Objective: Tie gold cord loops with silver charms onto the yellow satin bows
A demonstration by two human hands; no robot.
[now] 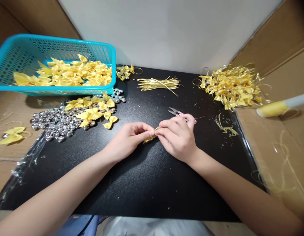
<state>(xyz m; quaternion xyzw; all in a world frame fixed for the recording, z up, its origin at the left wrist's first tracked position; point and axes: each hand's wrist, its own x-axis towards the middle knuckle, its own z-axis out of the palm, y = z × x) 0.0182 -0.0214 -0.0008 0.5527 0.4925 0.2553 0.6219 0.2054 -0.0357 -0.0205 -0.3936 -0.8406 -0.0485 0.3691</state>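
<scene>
Just right of the table's middle, my left hand (132,136) pinches a small yellow ribbon bow (149,140), mostly hidden under the fingertips. My right hand (176,136) meets it there, its thumb and fingers closed on a thin gold cord (157,128) at the bow. A thin cord end (199,117) shows beyond the right knuckles. Scissors (175,111) with pink handles lie just behind the right hand, which partly covers them.
A turquoise basket (113,65) of yellow bows stands back left. Silver heart-shaped beads (56,123) and loose bows (89,115) lie before it. Cut gold cords (159,84) lie at the back, finished-looking bows with loops (234,87) back right, near a glue-stick-like rod (272,109) and cord scraps (225,126).
</scene>
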